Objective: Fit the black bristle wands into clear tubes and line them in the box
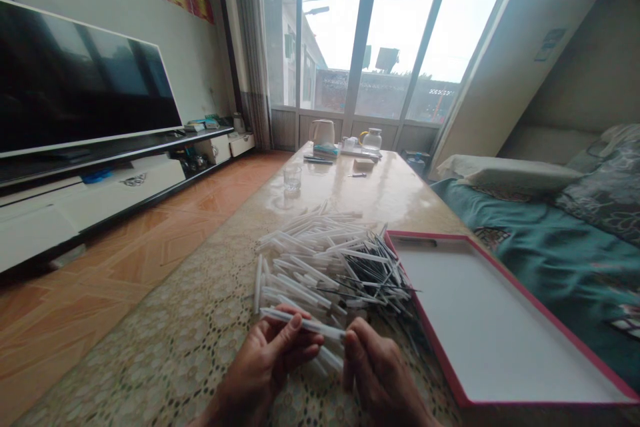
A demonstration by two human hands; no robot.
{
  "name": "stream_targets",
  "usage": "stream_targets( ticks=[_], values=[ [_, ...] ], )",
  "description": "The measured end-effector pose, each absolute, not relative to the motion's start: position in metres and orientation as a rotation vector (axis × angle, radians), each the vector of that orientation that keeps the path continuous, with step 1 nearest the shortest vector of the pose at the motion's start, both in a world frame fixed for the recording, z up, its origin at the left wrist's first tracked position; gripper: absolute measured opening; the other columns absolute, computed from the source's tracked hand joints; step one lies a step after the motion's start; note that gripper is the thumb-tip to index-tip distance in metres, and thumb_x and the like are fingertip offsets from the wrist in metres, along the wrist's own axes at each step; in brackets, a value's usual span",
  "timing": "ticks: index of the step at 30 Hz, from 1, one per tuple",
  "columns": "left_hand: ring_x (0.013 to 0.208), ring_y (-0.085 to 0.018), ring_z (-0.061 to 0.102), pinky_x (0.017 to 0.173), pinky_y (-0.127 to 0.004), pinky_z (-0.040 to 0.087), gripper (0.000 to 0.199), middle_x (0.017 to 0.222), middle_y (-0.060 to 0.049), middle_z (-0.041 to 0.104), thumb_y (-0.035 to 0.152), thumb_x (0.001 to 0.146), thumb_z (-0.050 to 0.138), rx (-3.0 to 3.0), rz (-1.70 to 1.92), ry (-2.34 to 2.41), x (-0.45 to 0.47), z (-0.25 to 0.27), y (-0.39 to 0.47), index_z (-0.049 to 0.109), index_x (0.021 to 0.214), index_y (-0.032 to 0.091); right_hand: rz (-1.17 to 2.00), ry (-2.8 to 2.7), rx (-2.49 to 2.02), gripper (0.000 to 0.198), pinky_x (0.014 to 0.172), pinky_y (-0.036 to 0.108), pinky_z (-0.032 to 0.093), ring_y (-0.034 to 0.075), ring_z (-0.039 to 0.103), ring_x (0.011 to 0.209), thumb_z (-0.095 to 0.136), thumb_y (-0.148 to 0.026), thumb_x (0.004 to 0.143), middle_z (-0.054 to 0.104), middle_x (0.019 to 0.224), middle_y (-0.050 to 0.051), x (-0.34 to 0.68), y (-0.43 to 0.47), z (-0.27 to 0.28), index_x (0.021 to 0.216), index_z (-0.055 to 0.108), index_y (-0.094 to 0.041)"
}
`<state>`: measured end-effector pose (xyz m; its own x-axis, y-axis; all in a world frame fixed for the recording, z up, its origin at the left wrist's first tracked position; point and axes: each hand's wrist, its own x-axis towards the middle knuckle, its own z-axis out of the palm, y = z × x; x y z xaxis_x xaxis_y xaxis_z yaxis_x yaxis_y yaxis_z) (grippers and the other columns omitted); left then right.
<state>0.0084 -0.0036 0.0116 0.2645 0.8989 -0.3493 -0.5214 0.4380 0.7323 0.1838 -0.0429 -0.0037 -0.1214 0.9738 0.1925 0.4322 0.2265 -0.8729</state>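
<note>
Head view: The left hand grips a white pen barrel between thumb and fingers. The right hand is closed around the barrel's right end. The barrel is nearly horizontal, its right end slightly lower in view, above the patterned tablecloth and nearer the person than the pile of white pen barrels. Thin dark pen refills lie at the pile's right side, beside the red-rimmed white tray.
</note>
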Motion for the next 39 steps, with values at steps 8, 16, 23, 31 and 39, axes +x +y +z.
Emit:
stream_targets(
  ticks=[8, 16, 23, 31, 39],
  values=[
    [0.070, -0.017, 0.071, 0.066, -0.026, 0.058, 0.023, 0.072, -0.003, 0.075, 0.023, 0.066, 0.081, 0.552, 1.043, 0.857, 0.008, 0.011, -0.004, 0.064, 0.080, 0.016, 0.826, -1.651, -1.328, 0.028, 0.044, 0.020, 0.032, 0.012, 0.054, 0.044, 0.030, -0.045, 0.096, 0.057, 0.053, -0.003, 0.182, -0.043, -0.004, 0.085, 0.042, -0.022],
    [0.061, -0.016, 0.070, 0.061, -0.025, 0.056, 0.026, 0.065, -0.004, 0.074, 0.030, 0.062, 0.083, 0.608, 1.007, 0.808, 0.009, 0.007, -0.001, 0.066, 0.075, 0.016, 0.988, -1.549, -1.319, 0.041, 0.041, 0.019, 0.033, 0.011, 0.048, 0.037, 0.024, -0.050, 0.097, 0.050, 0.044, -0.004, 0.180, -0.043, -0.001, 0.068, 0.038, -0.024],
    [0.057, -0.015, 0.066, 0.058, -0.024, 0.053, 0.020, 0.061, -0.004, 0.073, 0.031, 0.069, 0.078, 1.003, 0.939, 0.775, 0.007, 0.010, -0.003, 0.073, 0.078, 0.015, 0.410, -1.809, -1.306, 0.024, 0.060, 0.022, 0.042, 0.015, 0.058, 0.065, 0.037, -0.037, 0.095, 0.059, 0.074, 0.001, 0.184, -0.046, 0.003, 0.087, 0.054, -0.021],
    [0.045, -0.011, 0.055, 0.041, -0.022, 0.044, 0.034, 0.066, 0.001, 0.065, 0.038, 0.077, 0.067, 1.253, 1.046, 0.986, 0.006, 0.010, 0.000, 0.061, 0.104, 0.018, 0.349, -1.882, -1.333, 0.019, 0.063, 0.022, 0.044, 0.015, 0.061, 0.071, 0.040, -0.026, 0.095, 0.063, 0.079, 0.002, 0.190, -0.042, -0.003, 0.089, 0.057, -0.021],
    [0.077, -0.020, 0.064, 0.072, -0.031, 0.049, 0.016, 0.088, -0.004, 0.068, 0.014, 0.083, 0.052, 2.105, 0.743, 1.161, -0.003, 0.057, -0.005, 0.064, 0.091, 0.021, 0.368, -1.615, -1.469, 0.027, 0.057, 0.021, 0.042, 0.015, 0.058, 0.061, 0.038, -0.035, 0.096, 0.061, 0.069, 0.001, 0.196, -0.039, 0.001, 0.081, 0.055, -0.020]
  ],
)
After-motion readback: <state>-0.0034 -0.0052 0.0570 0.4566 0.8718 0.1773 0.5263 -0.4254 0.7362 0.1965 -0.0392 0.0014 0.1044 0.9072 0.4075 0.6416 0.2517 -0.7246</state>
